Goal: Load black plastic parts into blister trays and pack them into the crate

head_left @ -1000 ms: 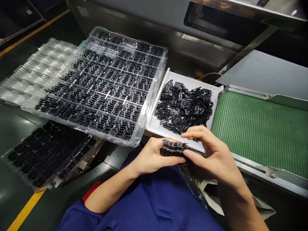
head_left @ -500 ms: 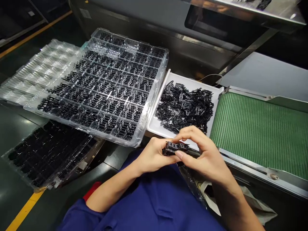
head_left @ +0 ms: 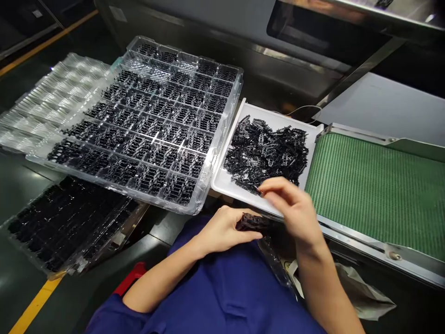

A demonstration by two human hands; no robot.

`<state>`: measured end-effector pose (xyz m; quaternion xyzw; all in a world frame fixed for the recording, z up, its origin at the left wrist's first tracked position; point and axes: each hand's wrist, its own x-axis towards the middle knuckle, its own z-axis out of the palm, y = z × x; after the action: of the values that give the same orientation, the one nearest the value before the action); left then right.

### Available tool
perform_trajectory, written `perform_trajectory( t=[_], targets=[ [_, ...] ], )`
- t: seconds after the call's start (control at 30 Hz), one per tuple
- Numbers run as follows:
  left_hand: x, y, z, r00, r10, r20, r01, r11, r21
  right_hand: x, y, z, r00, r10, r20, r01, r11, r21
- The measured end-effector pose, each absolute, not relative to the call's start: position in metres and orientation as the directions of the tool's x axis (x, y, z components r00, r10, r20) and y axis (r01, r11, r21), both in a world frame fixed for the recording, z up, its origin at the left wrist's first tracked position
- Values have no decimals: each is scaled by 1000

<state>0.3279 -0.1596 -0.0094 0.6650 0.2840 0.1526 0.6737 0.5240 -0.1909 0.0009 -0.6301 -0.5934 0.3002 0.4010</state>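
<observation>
My left hand [head_left: 225,229] is closed round a small stack of black plastic parts [head_left: 253,222], gripped between thumb and fingers in front of my body. My right hand [head_left: 290,202] is raised off that stack, thumb and fingers drawn together in a pinch at the near edge of the white tray [head_left: 221,184]. Motion smears its fingertips, so what they hold, if anything, cannot be made out. In the white tray lies a loose heap of black plastic parts [head_left: 267,150]. Left of it, a clear compartment tray [head_left: 205,178] holds similar parts in rows.
A green conveyor belt [head_left: 375,190] with metal side rails runs to the right. Empty-looking clear trays [head_left: 66,90] are stacked at the far left. Below them sits another tray filled with black parts [head_left: 69,222]. A metal machine frame [head_left: 243,37] stands behind.
My right hand has come away from the stack and moved up and right to the white tray's edge. The left hand keeps hold of the stack, which now looks tilted differently.
</observation>
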Motion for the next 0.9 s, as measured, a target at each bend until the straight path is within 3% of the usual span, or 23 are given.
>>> perform_trajectory(
  t=[0.07, 0.13, 0.23, 0.33, 0.5, 0.6, 0.73, 0.8, 0.9],
  targets=[
    [325, -164, -17, 782, 566, -259, 164, 214, 963, 557, -179, -30, 454, 886, 97, 634, -245, -733],
    [323, -168, -24, 762, 554, -334, 128, 377, 917, 585, -166, -60, 515, 855, 61, 684, -367, -630],
    [323, -173, -30, 749, 528, -400, 77, 531, 844, 599, -147, -98, 399, 915, -51, 768, -364, -527],
    [324, -173, -28, 744, 529, -408, 47, 567, 822, 590, -124, -124, 287, 949, -129, 836, -313, -451],
    [328, -169, -18, 684, 582, -440, -60, 645, 762, 583, -99, -140, 218, 965, -148, 873, -261, -411],
    [329, -167, -17, 590, 639, -494, -208, 712, 671, 583, -106, -124, 249, 968, -29, 866, -236, -441],
    [334, -166, -17, 573, 612, -545, -391, 788, 475, 553, -151, -72, 300, 921, 250, 842, -133, -523],
    [338, -165, -16, 601, 587, -542, -424, 809, 407, 531, -182, -41, 209, 861, 464, 802, 121, -585],
    [343, -165, -11, 614, 596, -518, -446, 803, 395, 505, -216, -4, -70, 793, 605, 703, 469, -535]
  ],
)
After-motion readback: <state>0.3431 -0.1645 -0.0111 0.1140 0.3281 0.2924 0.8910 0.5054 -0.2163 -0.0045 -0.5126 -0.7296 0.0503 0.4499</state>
